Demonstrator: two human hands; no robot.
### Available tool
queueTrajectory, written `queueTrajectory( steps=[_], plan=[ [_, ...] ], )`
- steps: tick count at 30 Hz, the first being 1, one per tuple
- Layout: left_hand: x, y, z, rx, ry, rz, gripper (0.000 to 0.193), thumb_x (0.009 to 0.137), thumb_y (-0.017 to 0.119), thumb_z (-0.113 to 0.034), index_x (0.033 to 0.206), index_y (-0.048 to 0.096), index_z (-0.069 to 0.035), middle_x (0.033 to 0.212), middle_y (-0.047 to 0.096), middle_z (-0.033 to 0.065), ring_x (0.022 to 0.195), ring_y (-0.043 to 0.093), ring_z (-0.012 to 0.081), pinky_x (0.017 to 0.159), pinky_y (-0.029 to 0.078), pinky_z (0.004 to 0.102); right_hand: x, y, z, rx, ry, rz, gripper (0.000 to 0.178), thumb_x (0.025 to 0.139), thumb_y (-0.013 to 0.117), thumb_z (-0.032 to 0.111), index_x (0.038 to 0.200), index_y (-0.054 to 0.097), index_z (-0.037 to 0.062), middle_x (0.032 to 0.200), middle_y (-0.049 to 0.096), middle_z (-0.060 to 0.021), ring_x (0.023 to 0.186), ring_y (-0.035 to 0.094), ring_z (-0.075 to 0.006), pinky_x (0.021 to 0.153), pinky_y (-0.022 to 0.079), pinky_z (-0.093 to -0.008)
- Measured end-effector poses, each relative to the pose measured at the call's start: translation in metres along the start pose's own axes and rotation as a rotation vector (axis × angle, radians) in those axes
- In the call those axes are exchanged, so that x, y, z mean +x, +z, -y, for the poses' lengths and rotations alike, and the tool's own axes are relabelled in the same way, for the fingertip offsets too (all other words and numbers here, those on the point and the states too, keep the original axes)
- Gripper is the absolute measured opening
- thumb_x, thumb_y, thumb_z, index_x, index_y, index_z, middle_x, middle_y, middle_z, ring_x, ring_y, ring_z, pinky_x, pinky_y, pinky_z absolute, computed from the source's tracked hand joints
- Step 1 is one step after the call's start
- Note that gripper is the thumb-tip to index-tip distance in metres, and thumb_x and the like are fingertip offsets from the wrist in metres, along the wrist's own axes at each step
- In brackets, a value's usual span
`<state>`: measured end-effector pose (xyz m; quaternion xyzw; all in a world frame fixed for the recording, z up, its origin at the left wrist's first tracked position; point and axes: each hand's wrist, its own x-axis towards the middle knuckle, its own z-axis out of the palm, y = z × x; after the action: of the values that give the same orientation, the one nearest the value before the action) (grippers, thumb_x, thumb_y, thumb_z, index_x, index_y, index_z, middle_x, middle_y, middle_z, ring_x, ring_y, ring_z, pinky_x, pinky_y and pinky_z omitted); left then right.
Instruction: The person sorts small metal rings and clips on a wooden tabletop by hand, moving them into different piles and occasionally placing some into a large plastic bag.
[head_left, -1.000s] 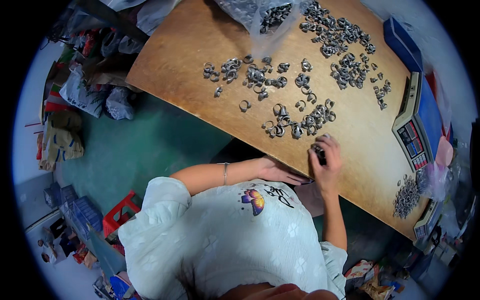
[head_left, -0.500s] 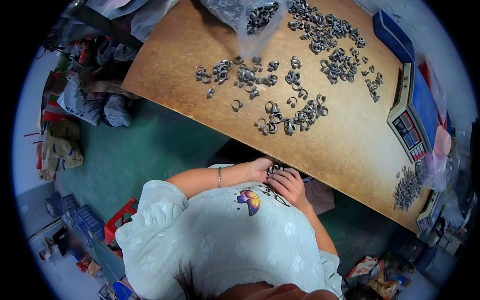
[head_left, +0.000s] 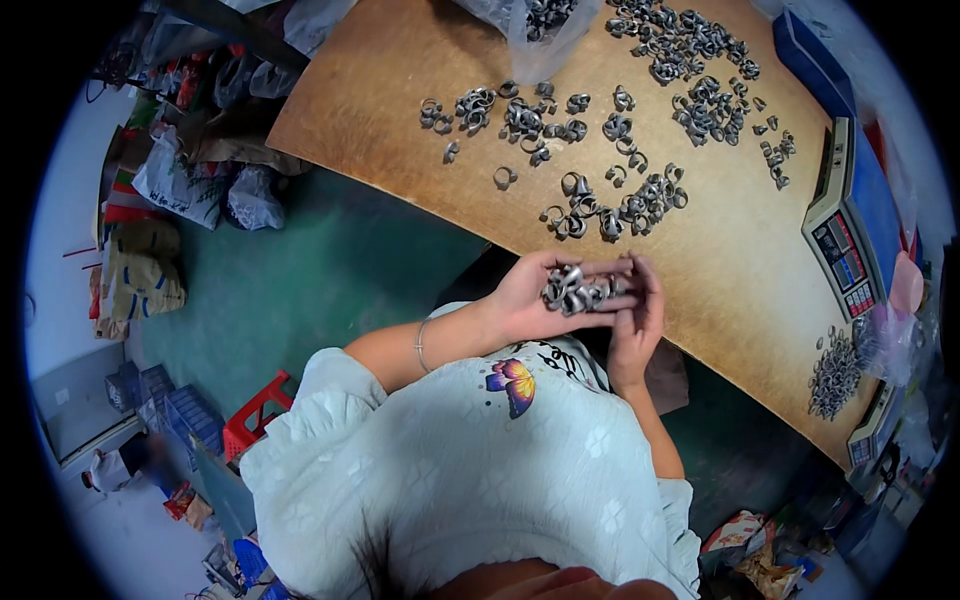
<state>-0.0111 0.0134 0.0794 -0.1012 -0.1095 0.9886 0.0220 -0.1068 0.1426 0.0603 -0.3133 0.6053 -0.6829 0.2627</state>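
Observation:
My left hand (head_left: 530,300) is cupped palm-up at the near edge of the brown table (head_left: 380,110), with a bunch of grey metal clips (head_left: 578,289) lying in it. My right hand (head_left: 640,315) sits right beside it, its fingers touching the same bunch from the right. Just beyond the hands, a loose cluster of the same metal clips (head_left: 615,205) lies on the table. More of them are scattered across the middle (head_left: 520,115) and the far side (head_left: 690,45) of the table.
A clear plastic bag of clips (head_left: 535,25) rests at the table's far edge. A weighing scale with a keypad (head_left: 845,245) stands at the right, a small pile of clips (head_left: 835,370) near it. Bags and clutter (head_left: 170,190) line the green floor (head_left: 310,290) at left, near a red stool (head_left: 255,425).
My right hand came back from the table's clip cluster to my left hand. Both hands have risen from lap level to the table's edge, the bunch of clips now showing in the left palm.

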Motion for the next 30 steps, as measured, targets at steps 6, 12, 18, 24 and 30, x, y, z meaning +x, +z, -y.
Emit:
queueTrajectory(
  steps=[6,12,18,24,30],
  plan=[
    [0.014,0.014,0.003,-0.018,0.114,-0.106,0.046,0.093,0.029,-0.025,0.125,0.043,0.004,0.123,0.051,0.0165,0.114,0.048,0.026,0.107,0.029,0.0475,0.021,0.005,0.018,-0.702,-0.419,0.133,0.049,0.072,0.073,0.022,0.112,0.054,0.0002,0.128,0.047,-0.0171,0.123,0.04,-0.0363,0.102,0.031,-0.045],
    [0.022,0.004,0.0,-0.146,0.046,0.019,0.046,0.086,0.04,-0.024,0.124,0.044,0.001,0.115,0.054,0.0144,0.111,0.047,0.0244,0.103,0.029,0.0399,0.025,0.003,0.005,-0.3,-0.291,-0.027,0.017,0.09,0.047,0.007,0.102,0.055,-0.0022,0.121,0.054,-0.0156,0.121,0.044,-0.0346,0.103,0.031,-0.0445],
    [0.024,0.018,0.001,-0.108,0.079,0.041,0.062,0.083,0.04,-0.024,0.138,0.029,0.004,0.131,0.042,0.0191,0.123,0.04,0.028,0.111,0.021,0.0436,0.025,0.011,0.007,0.19,-0.014,-0.189,0.02,0.092,0.039,0.005,0.103,0.054,-0.0029,0.137,0.041,-0.0147,0.121,0.045,-0.0237,0.102,0.033,-0.036],
    [0.025,0.022,0.002,-0.158,0.161,0.07,0.064,0.083,0.038,-0.022,0.14,0.025,0.004,0.142,0.032,0.0216,0.133,0.03,0.0299,0.113,0.016,0.0478,0.03,0.014,0.013,0.513,0.08,-0.255,0.024,0.091,0.04,0.007,0.108,0.051,-0.0051,0.145,0.028,-0.0169,0.123,0.04,-0.0218,0.104,0.031,-0.0352],
    [0.029,0.023,0.002,-0.086,0.206,0.084,0.063,0.082,0.039,-0.021,0.139,0.028,0.003,0.147,0.025,0.022,0.132,0.031,0.0298,0.112,0.018,0.0456,0.031,0.022,0.014,0.454,0.038,-0.261,0.043,0.091,0.044,0.009,0.132,0.038,-0.0049,0.146,0.026,-0.0171,0.132,0.031,-0.0247,0.108,0.027,-0.0375]
  ],
)
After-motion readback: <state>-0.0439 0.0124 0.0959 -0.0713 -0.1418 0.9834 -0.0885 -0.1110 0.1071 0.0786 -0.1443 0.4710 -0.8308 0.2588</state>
